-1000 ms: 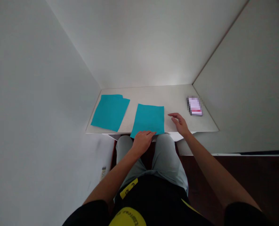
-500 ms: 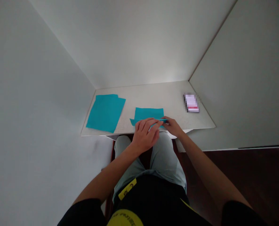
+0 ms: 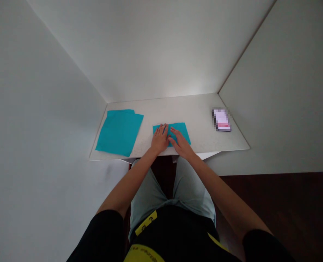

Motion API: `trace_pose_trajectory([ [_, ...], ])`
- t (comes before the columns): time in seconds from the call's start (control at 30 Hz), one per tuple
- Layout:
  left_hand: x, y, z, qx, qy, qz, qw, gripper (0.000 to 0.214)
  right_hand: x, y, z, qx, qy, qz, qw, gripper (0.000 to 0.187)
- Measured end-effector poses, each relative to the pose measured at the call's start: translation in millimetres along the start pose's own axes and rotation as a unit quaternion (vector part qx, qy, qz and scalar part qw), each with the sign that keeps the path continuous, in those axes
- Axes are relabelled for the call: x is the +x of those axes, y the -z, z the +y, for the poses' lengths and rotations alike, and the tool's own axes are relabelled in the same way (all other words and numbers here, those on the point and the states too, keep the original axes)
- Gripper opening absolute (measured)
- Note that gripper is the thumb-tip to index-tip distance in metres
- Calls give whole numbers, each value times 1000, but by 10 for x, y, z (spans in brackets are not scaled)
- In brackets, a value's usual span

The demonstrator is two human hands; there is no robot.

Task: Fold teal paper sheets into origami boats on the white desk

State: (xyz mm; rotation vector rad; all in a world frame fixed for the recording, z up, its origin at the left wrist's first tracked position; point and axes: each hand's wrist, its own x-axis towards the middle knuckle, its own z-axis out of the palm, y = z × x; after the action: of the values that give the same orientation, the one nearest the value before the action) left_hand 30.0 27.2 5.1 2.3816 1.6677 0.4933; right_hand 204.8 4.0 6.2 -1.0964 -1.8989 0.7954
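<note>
A folded sheet of blue paper (image 3: 181, 130) lies flat near the front edge of the white table. My left hand (image 3: 160, 139) rests flat on its left part, fingers stretched out and pointing away from me. Beside it, my right hand (image 3: 181, 142) lies over the middle of the sheet with the fingers spread. Both hands hide much of the paper's near side. Further left, several larger blue sheets (image 3: 119, 133) lie overlapped on the table.
The narrow white table (image 3: 199, 109) meets walls at the back and on both sides. A phone (image 3: 222, 120), blurred out, lies at its right end. My knees are under the front edge.
The raised near flap of the paper now lies flat. My left hand has moved away from me onto the sheet's left part, and my right hand has shifted left and opened.
</note>
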Motion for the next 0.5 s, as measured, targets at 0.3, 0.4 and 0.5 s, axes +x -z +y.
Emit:
trace_pose_trajectory([
  [0.3,2,-105,-88,52,-14,-49,997,77,353,-230,211,-178,-1,-120,977,82],
  [0.4,65,1,-190,73,11,-62,995,86,359,-6,375,-266,-7,-139,954,81],
  [0.5,98,111,-332,87,33,-53,994,90,345,240,543,-326,-16,-133,936,82],
])
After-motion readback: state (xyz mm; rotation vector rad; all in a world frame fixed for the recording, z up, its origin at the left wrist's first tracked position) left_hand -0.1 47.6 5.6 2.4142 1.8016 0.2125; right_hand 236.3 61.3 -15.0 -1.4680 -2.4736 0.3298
